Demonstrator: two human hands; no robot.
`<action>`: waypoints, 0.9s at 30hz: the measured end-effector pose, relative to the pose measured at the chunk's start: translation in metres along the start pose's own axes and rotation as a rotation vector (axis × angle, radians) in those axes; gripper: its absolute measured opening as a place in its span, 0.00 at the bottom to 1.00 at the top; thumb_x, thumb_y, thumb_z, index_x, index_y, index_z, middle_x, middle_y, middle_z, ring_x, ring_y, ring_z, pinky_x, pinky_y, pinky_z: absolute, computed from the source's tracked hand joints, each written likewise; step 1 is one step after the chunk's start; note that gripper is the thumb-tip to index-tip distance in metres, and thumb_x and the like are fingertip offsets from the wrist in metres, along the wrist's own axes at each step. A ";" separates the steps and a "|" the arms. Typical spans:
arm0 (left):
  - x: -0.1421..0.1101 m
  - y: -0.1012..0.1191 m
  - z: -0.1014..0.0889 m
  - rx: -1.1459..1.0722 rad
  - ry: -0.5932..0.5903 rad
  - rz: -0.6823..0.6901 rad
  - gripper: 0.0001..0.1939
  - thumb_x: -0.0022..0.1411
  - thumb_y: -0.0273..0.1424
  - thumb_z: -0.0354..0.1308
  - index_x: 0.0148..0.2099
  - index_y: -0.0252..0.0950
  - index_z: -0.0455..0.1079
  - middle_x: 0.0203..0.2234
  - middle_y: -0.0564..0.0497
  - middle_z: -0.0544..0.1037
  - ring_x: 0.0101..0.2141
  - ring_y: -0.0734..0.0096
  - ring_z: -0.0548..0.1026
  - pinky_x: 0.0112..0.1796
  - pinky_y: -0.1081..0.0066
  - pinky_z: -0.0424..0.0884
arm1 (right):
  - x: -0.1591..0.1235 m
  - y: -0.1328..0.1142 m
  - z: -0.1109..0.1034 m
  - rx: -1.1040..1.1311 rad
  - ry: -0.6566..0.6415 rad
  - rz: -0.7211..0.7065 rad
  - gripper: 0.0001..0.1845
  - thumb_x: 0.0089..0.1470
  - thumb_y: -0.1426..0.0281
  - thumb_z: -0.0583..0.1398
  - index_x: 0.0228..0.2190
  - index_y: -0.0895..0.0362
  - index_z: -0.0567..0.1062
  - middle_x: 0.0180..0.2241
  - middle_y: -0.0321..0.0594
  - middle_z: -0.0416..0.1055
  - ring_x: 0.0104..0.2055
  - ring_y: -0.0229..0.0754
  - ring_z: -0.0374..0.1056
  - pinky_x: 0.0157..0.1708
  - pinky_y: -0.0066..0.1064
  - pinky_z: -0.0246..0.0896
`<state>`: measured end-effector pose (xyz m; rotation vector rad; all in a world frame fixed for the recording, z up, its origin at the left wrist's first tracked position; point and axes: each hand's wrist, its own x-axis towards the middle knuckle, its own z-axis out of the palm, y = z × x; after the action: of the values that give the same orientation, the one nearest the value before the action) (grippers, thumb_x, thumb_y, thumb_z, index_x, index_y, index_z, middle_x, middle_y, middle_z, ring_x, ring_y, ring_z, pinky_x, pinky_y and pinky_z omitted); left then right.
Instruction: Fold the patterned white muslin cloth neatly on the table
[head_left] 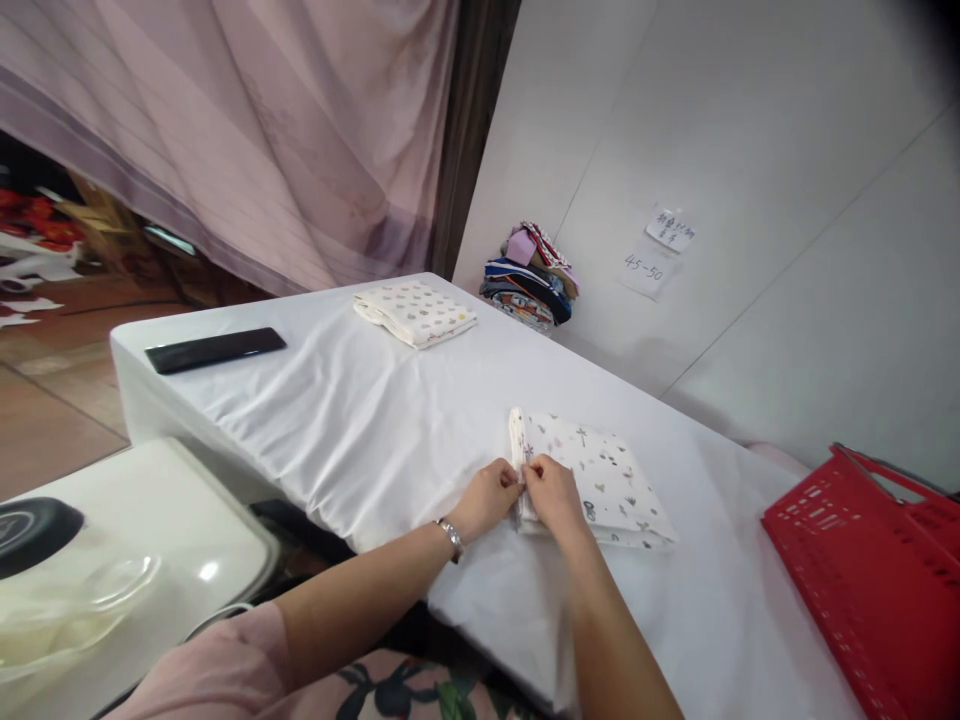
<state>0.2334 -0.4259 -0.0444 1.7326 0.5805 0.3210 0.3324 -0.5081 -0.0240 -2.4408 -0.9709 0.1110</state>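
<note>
A folded white cloth (619,480) printed with small motifs lies on the white-covered table (330,430) in front of me. My left hand (489,498) is closed, fingertips pinched together at the cloth's left folded edge. Right beside it, my right hand (553,490) also pinches that edge, its wrist resting over the near left part of the cloth. The exact bit of fabric between the fingertips is mostly hidden. Farther back on the table sits another folded printed cloth (416,312), touched by neither hand.
A black phone-like slab (217,350) lies near the table's far left corner. At right stands a red plastic basket (870,570). Several folded fabrics form a stack (529,278) by the wall. A pink curtain (300,130) hangs behind; a white machine-like surface (187,520) is at lower left.
</note>
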 end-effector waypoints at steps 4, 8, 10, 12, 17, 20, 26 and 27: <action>0.001 -0.001 0.001 -0.014 -0.002 -0.004 0.02 0.53 0.28 0.53 0.30 0.36 0.61 0.16 0.59 0.66 0.16 0.79 0.62 0.20 0.77 0.57 | -0.006 0.005 0.004 0.050 0.017 -0.009 0.08 0.50 0.67 0.54 0.21 0.54 0.68 0.22 0.35 0.70 0.26 0.38 0.63 0.26 0.27 0.50; 0.003 -0.006 0.002 -0.057 -0.016 0.011 0.02 0.53 0.28 0.52 0.31 0.36 0.61 0.19 0.58 0.68 0.17 0.79 0.64 0.21 0.77 0.59 | -0.011 0.005 0.004 0.044 0.022 -0.028 0.07 0.50 0.69 0.52 0.23 0.53 0.68 0.25 0.35 0.71 0.29 0.39 0.64 0.28 0.27 0.50; 0.005 -0.008 0.003 -0.080 -0.017 0.020 0.03 0.53 0.28 0.52 0.33 0.36 0.62 0.21 0.57 0.69 0.18 0.79 0.65 0.21 0.77 0.60 | -0.012 0.004 0.004 0.023 0.025 -0.037 0.07 0.49 0.71 0.51 0.24 0.54 0.68 0.26 0.36 0.71 0.29 0.40 0.64 0.27 0.28 0.49; 0.006 -0.011 0.004 -0.093 -0.012 0.033 0.04 0.54 0.29 0.51 0.34 0.36 0.62 0.22 0.56 0.70 0.18 0.79 0.65 0.21 0.77 0.60 | -0.012 0.004 0.005 0.021 0.039 -0.047 0.08 0.49 0.71 0.51 0.24 0.54 0.68 0.26 0.36 0.70 0.29 0.40 0.63 0.27 0.28 0.49; 0.007 -0.012 0.005 -0.088 0.020 0.056 0.04 0.55 0.31 0.50 0.33 0.36 0.63 0.21 0.56 0.70 0.19 0.78 0.65 0.21 0.77 0.60 | -0.011 0.010 0.007 0.251 0.101 -0.062 0.08 0.48 0.68 0.51 0.24 0.55 0.69 0.24 0.35 0.69 0.28 0.39 0.63 0.29 0.28 0.54; 0.007 -0.011 0.006 -0.082 0.017 0.065 0.04 0.54 0.31 0.51 0.32 0.36 0.64 0.21 0.56 0.70 0.19 0.78 0.65 0.22 0.77 0.60 | -0.011 0.013 0.007 0.343 0.112 -0.046 0.08 0.48 0.67 0.52 0.24 0.56 0.69 0.23 0.34 0.69 0.27 0.38 0.63 0.29 0.27 0.55; 0.006 -0.011 0.004 -0.057 -0.004 0.073 0.07 0.54 0.30 0.50 0.34 0.35 0.67 0.19 0.56 0.69 0.20 0.77 0.64 0.23 0.77 0.59 | -0.009 0.011 0.007 0.301 0.074 -0.051 0.09 0.47 0.66 0.52 0.23 0.55 0.70 0.22 0.33 0.69 0.26 0.38 0.63 0.28 0.27 0.55; 0.005 -0.011 0.004 -0.052 -0.006 0.081 0.08 0.54 0.30 0.50 0.35 0.35 0.68 0.18 0.56 0.68 0.20 0.78 0.63 0.23 0.77 0.59 | -0.009 0.010 0.007 0.294 0.068 -0.047 0.09 0.47 0.65 0.53 0.23 0.55 0.70 0.22 0.34 0.69 0.26 0.38 0.63 0.28 0.28 0.55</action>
<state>0.2375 -0.4245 -0.0564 1.7089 0.4946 0.3849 0.3304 -0.5170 -0.0355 -2.1391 -0.9112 0.1426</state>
